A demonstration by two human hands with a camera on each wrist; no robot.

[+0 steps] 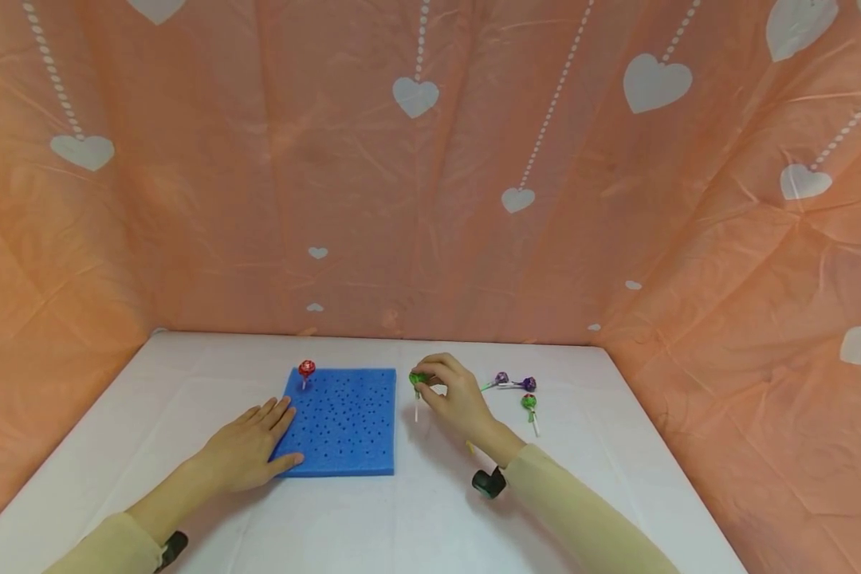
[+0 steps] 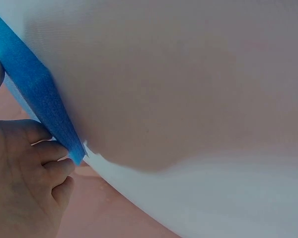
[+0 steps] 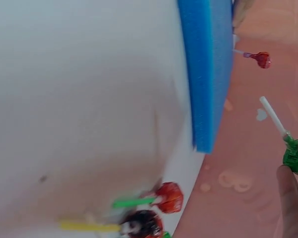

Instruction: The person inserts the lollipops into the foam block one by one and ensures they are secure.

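Note:
A blue foam board (image 1: 344,446) dotted with small holes lies flat on the table. My left hand (image 1: 251,446) rests on its left edge, fingers extended onto the foam; the left wrist view shows those fingers (image 2: 54,168) against the blue edge. One red lollipop (image 1: 306,368) stands upright at the board's far left corner. Just right of the board, my right hand (image 1: 459,399) pinches a green-wrapped lollipop (image 3: 294,157) by its head between thumb and fingers. Its white stick (image 1: 416,410) points down in the head view, apart from the foam.
Right of my right hand lie two purple lollipops (image 1: 528,384) and another green lollipop (image 1: 529,402). The right wrist view shows a red lollipop (image 3: 170,197) with a green stick beside a dark one (image 3: 141,225) with a yellow stick. An orange heart-patterned sheet (image 1: 373,199) surrounds the table.

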